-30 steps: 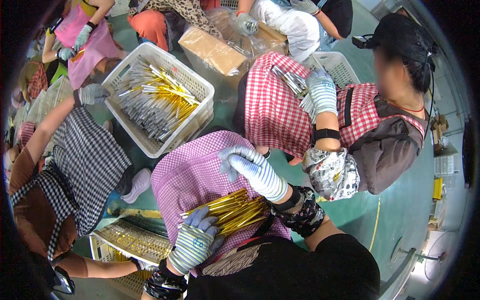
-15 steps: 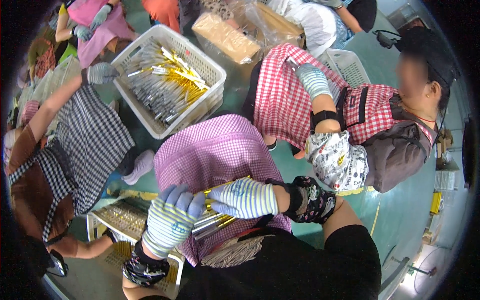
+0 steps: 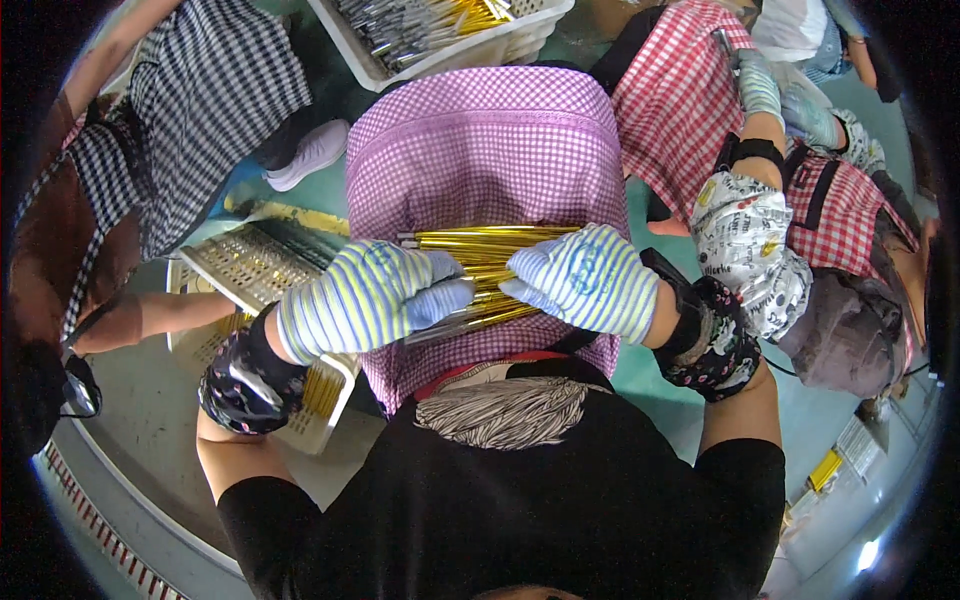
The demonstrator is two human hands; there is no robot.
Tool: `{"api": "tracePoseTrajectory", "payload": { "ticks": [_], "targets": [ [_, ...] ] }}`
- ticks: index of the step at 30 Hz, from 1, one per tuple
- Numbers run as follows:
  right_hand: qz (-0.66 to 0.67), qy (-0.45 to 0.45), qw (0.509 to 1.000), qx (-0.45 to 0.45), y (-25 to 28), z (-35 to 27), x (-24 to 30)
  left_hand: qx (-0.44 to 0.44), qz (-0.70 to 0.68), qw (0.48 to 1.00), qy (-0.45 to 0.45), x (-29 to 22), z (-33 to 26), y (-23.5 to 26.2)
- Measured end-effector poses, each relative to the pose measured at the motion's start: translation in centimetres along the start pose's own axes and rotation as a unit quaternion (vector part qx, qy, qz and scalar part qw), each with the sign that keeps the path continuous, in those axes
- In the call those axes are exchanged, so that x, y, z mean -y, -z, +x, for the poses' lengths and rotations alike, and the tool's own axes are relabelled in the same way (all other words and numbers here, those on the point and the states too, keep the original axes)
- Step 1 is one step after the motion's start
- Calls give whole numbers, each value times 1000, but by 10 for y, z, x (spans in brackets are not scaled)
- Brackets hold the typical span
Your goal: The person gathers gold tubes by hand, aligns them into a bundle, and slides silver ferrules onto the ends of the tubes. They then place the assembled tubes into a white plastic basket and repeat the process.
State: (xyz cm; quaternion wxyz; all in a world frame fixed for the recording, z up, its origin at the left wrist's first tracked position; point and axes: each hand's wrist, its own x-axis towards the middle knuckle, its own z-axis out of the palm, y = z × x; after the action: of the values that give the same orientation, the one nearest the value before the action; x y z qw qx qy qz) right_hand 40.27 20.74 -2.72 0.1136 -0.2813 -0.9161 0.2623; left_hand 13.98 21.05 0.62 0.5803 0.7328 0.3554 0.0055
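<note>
Across my lap lies a bundle of thin gold sticks point(image 3: 490, 240), some with silvery or clear lengths, on a purple checked apron point(image 3: 480, 150). My left hand point(image 3: 365, 295), in a striped knit glove, is closed over the left part of the bundle. Opposite it, my right hand point(image 3: 590, 280), gloved alike, has its fingers closed on the right part. Bare gold shafts show in the gap between the two hands. The gloves hide the ends and the exact grip.
Beyond my knees stands a white crate point(image 3: 450, 45) of similar sticks. Left of my lap are a perforated tray point(image 3: 235, 265) and a crate point(image 3: 305, 430) holding more sticks. Co-workers sit close by, one in a black checked apron point(image 3: 215, 100), another in a red checked apron point(image 3: 675, 100).
My hands have moved apart and levelled out over the bundle; the left was raised close to the right before. The view has tilted down toward my lap, and the far crate is partly cut off.
</note>
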Motion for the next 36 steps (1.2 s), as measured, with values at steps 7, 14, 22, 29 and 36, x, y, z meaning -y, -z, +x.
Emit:
{"api": "tracePoseTrajectory", "payload": {
  "ticks": [7,14,22,29,36],
  "targets": [
    [151,-65,986,29,9,-7,14,-219,490,822,-191,2,-10,-10],
    [-68,-134,987,49,18,-7,-5,-175,143,974,23,10,-25,15],
    [-61,12,998,-32,4,17,-11,-191,271,943,18,30,-15,-4],
    [-91,26,995,24,-18,6,-4,-138,262,955,10,26,-14,-16],
    [-87,10,992,91,-10,4,4,-117,353,928,-22,18,-11,-27]
  ]
}}
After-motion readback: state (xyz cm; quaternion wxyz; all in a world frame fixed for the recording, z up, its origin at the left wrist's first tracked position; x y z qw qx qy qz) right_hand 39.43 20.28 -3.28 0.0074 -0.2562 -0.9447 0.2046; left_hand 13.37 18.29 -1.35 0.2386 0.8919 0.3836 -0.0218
